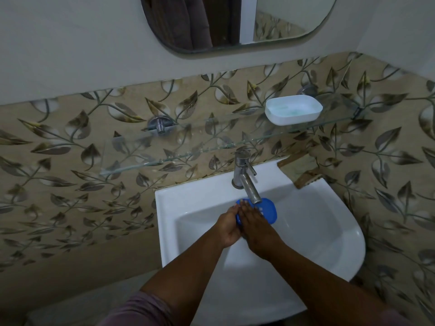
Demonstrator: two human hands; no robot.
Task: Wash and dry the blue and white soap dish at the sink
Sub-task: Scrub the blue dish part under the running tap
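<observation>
The blue slotted part of the soap dish [268, 211] is held over the white sink [329, 227], right under the steel tap's spout [250, 191]. My left hand [227, 228] grips its left edge from below. My right hand [255, 228] lies flat across its top, fingers reaching toward the spout and hiding the dish's left half. The white base of the soap dish [293, 109] stands on the glass shelf [188, 154] above the sink, with a greenish residue inside. I cannot tell whether water is running.
The tap's lever [250, 169] points to the right. A mirror [235, 22] hangs on the wall above. Leaf-patterned tiles cover the wall behind and to the right of the sink. A brown broken patch [303, 177] shows at the sink's back right corner.
</observation>
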